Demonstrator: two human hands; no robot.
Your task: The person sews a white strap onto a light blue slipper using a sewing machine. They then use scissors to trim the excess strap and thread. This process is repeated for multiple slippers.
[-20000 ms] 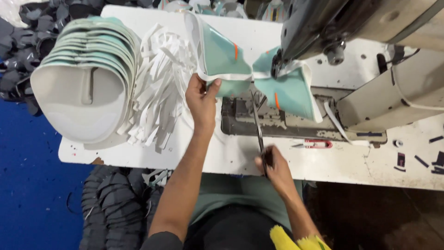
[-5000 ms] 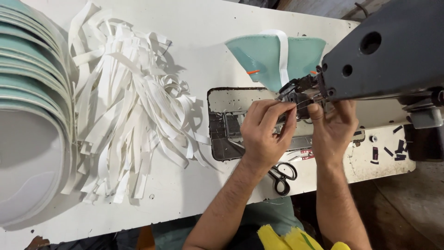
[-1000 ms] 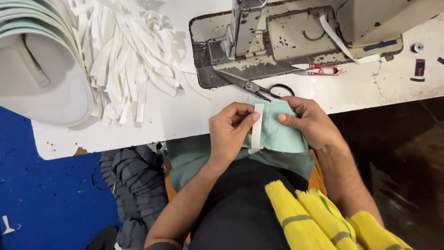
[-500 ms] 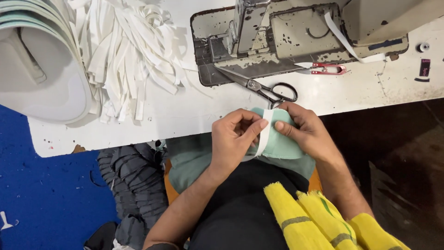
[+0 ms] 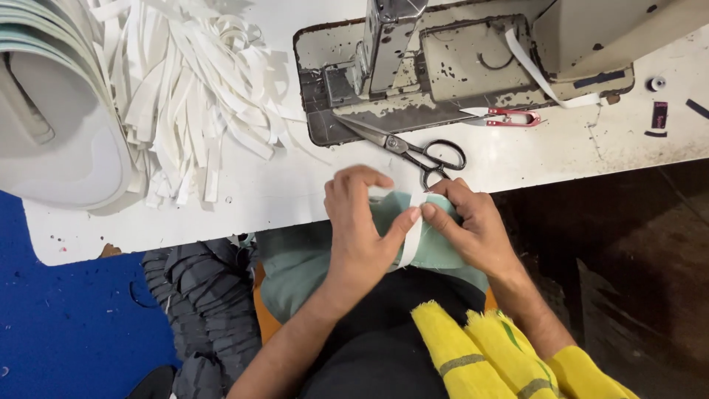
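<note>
From the head camera I look down on the two hands, which meet just below the near edge of the white table (image 5: pixel 244 214), over the lap. The left hand (image 5: pixel 362 236) and the right hand (image 5: pixel 473 233) are both pinched shut on the same green cloth piece (image 5: pixel 443 251). A white strip (image 5: pixel 408 244) runs down the middle of this cloth, and the left thumb and the right fingertips touch each other right on it. The cloth piece is held between the hands and does not rest on the table.

Just above the hands, the black-handled scissors (image 5: pixel 421 151) lie on the table, with the blades pointing up-left toward the worn base of the sewing machine (image 5: pixel 443 66). Small red-handled snips (image 5: pixel 506 116) lie on the table just before the machine base, well apart from the hands. On the left I see a loose pile of white strips (image 5: pixel 192 96), and beside it, at the far left, a stack of curved green and white pieces (image 5: pixel 52 125). Under the table edge there is a heap of dark grey pieces (image 5: pixel 207 303). A yellow cloth (image 5: pixel 502 355) lies on the lap.
</note>
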